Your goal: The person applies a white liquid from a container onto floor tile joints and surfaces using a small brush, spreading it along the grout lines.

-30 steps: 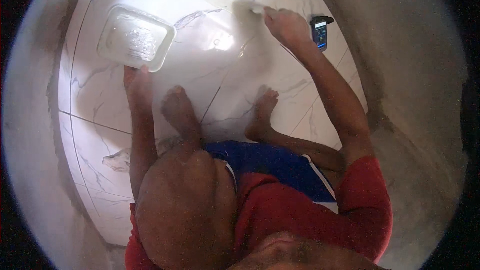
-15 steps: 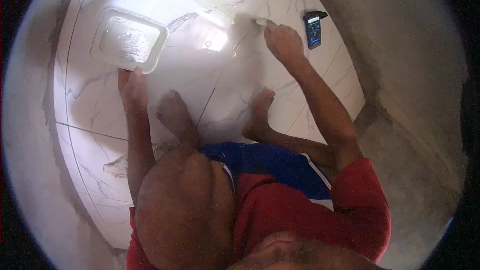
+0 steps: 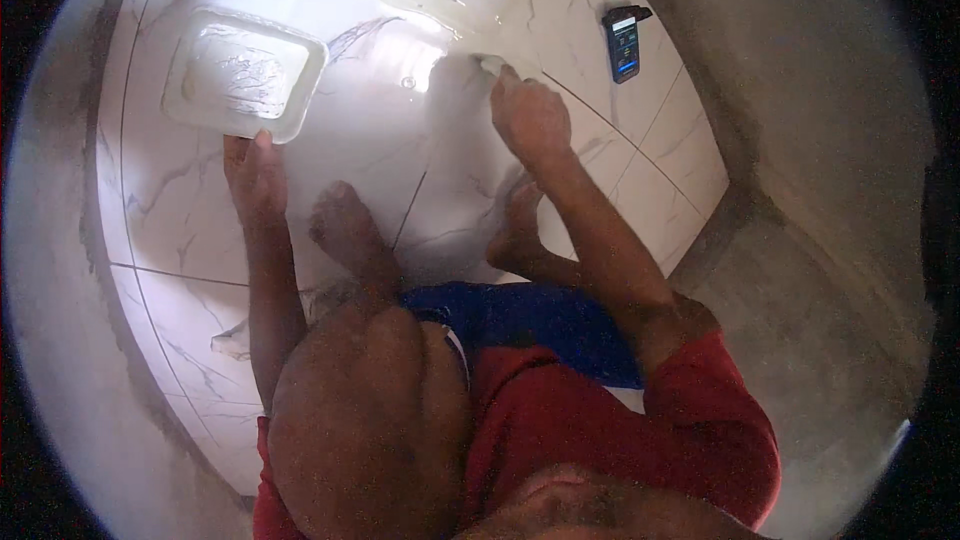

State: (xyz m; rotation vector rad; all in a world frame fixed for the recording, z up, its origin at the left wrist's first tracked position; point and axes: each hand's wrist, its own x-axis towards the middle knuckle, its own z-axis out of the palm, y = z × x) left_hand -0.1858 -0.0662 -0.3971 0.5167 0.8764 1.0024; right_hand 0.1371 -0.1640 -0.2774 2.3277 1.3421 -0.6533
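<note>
My left hand grips the near edge of a shallow, whitish rectangular tray, its thumb over the rim. The tray hangs over the floor at the far left, and its inside shines as if wet or glossy. Farther right, my right hand is closed round a small pale, flat-ended thing that points to the far left. Most of that thing is covered by my fingers, so its kind does not show. A dark shadow lies on the floor beside it.
Glossy white marbled tiles make up the floor. A dark handheld device with a lit screen lies at the far right. A crumpled pale thing sits left of my bent knee. Grey walls stand on both sides.
My right hand has moved left and slightly nearer with the pale thing in it. The tray and my left hand have shifted a little to the left.
</note>
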